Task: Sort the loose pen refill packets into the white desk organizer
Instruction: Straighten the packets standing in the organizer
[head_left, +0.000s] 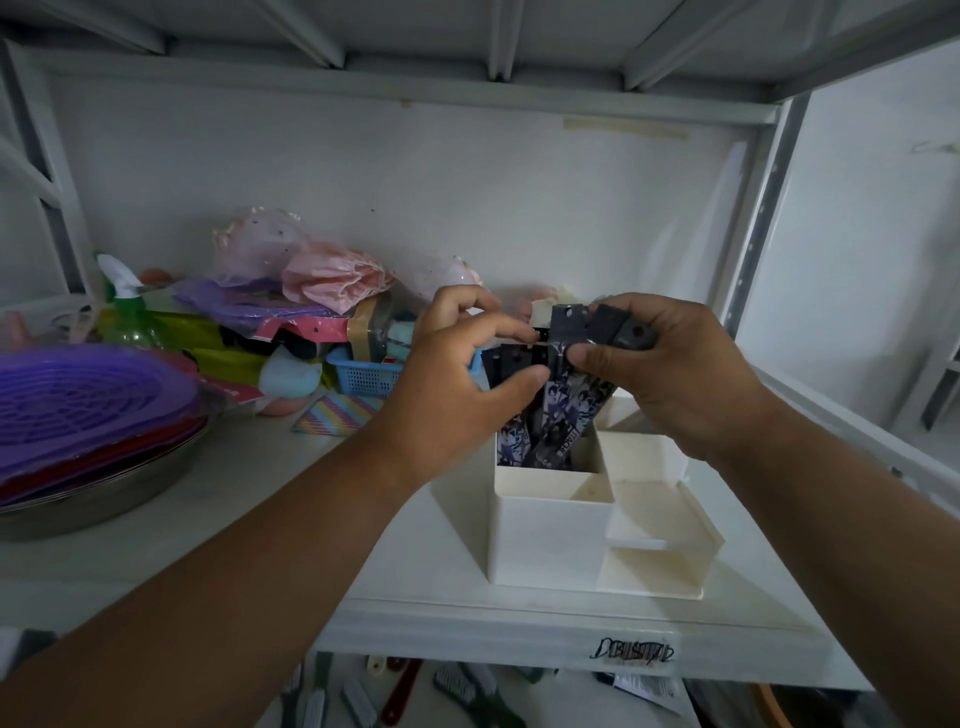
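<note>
White desk organizer (550, 540): stands on the white shelf (519, 613), toward its front edge. We count one tall rear compartment, lower open trays in front and to the right. The tall compartment holds pen refill packets (558, 436), dark with printed figures, standing upright and leaning slightly; the front and right trays show only their bare floors.

Left hand (457, 384): we see fingers curled, thumb and forefinger pinching the top of a packet just above the tall compartment.

Right hand (660, 374): fingers curled round the dark header cards of a bunch of packets, thumb pressing their front; the lower ends of these reach down into the tall compartment.

Blue basket (363, 376): behind the left hand, contents unclear to us.

Metal basin (104, 493): at left on the shelf, carrying a stack of purple mesh covers (88, 405).

Green spray bottle (130, 312): behind the basin, upright among pink and purple bags (311, 275).
</note>
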